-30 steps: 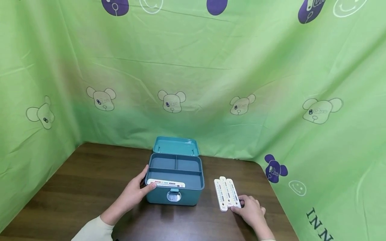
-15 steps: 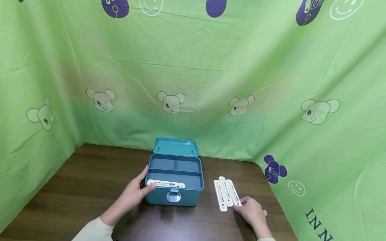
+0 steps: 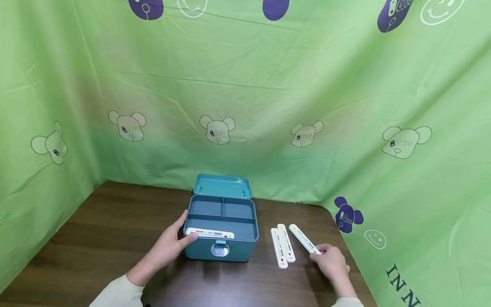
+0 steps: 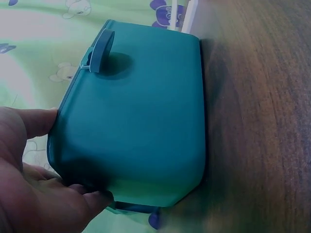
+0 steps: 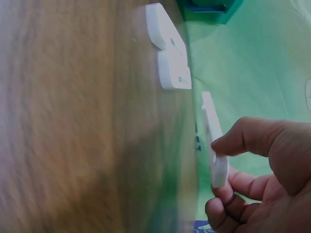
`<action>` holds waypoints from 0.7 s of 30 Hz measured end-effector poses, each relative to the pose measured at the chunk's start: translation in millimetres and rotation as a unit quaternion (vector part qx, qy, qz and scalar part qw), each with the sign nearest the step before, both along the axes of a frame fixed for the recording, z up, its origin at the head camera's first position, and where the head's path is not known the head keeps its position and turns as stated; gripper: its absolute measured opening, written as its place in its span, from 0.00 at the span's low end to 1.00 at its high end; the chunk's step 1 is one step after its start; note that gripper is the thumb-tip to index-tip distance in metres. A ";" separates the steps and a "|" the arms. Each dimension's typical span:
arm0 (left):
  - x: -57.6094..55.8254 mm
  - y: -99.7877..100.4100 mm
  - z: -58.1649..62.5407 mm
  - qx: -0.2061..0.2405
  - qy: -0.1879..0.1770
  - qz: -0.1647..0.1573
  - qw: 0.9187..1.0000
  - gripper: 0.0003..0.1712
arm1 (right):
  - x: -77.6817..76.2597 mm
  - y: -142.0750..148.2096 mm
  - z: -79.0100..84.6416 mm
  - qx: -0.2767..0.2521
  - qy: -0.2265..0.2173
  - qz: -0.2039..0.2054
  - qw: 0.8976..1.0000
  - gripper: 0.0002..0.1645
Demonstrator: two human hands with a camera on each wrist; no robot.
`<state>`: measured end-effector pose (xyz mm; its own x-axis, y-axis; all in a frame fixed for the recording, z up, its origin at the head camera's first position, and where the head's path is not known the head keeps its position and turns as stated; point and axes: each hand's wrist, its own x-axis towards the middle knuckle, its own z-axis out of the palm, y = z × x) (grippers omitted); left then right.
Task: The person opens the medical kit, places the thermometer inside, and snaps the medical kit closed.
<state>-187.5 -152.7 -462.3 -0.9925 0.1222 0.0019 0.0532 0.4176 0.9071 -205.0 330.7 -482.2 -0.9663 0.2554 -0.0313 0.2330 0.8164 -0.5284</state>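
Note:
A teal storage box [image 3: 218, 251] stands on the table, its lid [image 3: 222, 186] laid back. My left hand [image 3: 171, 244] grips its left front corner, thumb over the rim and fingers along the side. One white printed strip [image 3: 210, 233] lies in the front compartment. To the box's right, my right hand [image 3: 330, 263] pinches the near end of another white strip [image 3: 303, 238] between thumb and fingers. In the right wrist view this strip [image 5: 214, 131] is raised off the table. Two more white strips [image 3: 278, 248] lie side by side, left of that hand.
A dark wooden table [image 3: 115, 230] bears everything. Behind and beside it hangs a green cloth [image 3: 245, 85] printed with bear heads. The box has a front clasp [image 3: 220, 249] and two small rear compartments divided by a thin wall.
The right hand has taken hold of the rightmost of three strips and moved it right and up, apart from the other two. The left hand stays on the box.

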 end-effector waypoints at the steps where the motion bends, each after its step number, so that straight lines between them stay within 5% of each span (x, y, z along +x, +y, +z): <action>1: -0.2 -0.3 0.3 -0.003 0.000 -0.001 1.000 0.53 | -1.6 1.5 0.8 -0.001 0.006 0.001 1.000 0.25; 12: -3.3 2.1 -1.6 -0.015 0.027 -0.006 1.000 0.55 | -12.1 7.7 8.1 -0.018 0.055 0.055 0.997 0.23; 21: -11.9 0.6 -4.5 -0.039 0.036 -0.019 0.998 0.60 | -12.9 -6.9 23.5 -0.039 0.127 0.123 0.984 0.19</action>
